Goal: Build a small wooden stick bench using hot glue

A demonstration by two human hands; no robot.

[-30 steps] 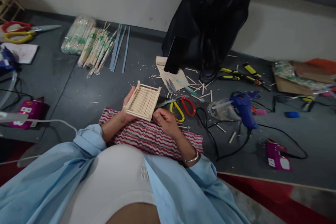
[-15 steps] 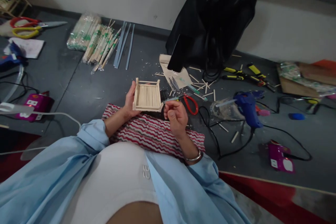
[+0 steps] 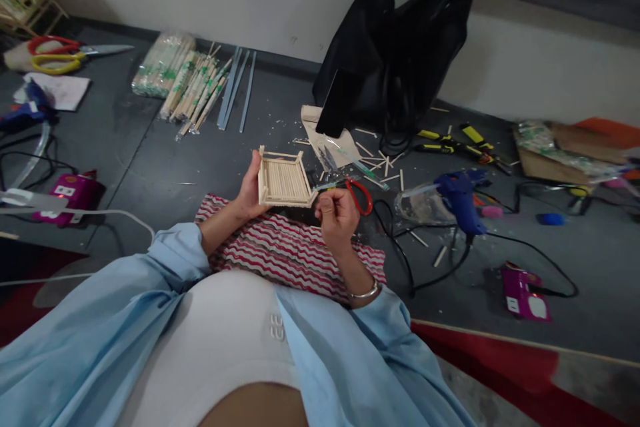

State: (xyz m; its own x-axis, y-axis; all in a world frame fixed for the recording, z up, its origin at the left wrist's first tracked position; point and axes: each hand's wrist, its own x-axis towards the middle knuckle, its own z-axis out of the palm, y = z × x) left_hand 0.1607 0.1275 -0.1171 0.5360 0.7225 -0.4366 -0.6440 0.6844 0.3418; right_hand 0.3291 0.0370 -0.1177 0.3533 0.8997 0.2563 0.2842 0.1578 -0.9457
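Observation:
My left hand [image 3: 249,192] grips a small square tray of pale wooden sticks [image 3: 285,181] by its left side. The tray has a slatted floor, low stick sides and short posts at its corners. It is held above a red-and-white wavy-striped cloth [image 3: 280,250]. Close to the tray's near right corner is my right hand [image 3: 337,219], its fingers curled and pinched together. What they hold, if anything, is too small to see. Beside that hand lie scissors with a red handle [image 3: 361,197], partly hidden behind it.
A blue glue gun [image 3: 463,203] with a black cord rests at the right, near a purple power box [image 3: 525,292]. Behind stand a black bag [image 3: 360,33] and a phone [image 3: 339,103]. Wrapped stick bundles [image 3: 193,90] lie back left; cut sticks are scattered centrally.
The tray has turned and tilted slightly in my left hand. My right hand stays near its corner, fingers curled more tightly. The camera view has shifted a little.

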